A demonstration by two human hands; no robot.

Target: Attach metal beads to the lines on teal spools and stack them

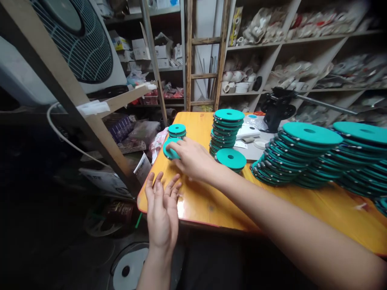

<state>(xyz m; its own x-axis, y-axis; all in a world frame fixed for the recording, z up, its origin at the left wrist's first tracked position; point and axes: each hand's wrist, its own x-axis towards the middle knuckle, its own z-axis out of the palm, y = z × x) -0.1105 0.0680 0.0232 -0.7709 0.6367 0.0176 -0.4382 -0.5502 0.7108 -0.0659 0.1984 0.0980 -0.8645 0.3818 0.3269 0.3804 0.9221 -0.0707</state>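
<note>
My right hand (193, 158) reaches across the yellow tabletop to its left end. Its fingers are bent over the edge of a flat, round teal spool (171, 149), and the hand hides part of the spool. Just behind stands a small stack of similar spools (177, 129). My left hand (163, 205) is raised at the table's front edge, palm up, with its fingers apart and nothing in it. Another teal spool (230, 158) with a dark centre hole lies beyond my right wrist, in front of a tall stack (227, 131).
Several tall, leaning stacks of teal spools (298, 155) fill the table's right side. Behind them stands a black clamp-like device (277, 108) with a metal rod. A wooden ladder (206, 75) and loaded shelves (256, 46) are at the back. A metal post (78, 104) rises at left.
</note>
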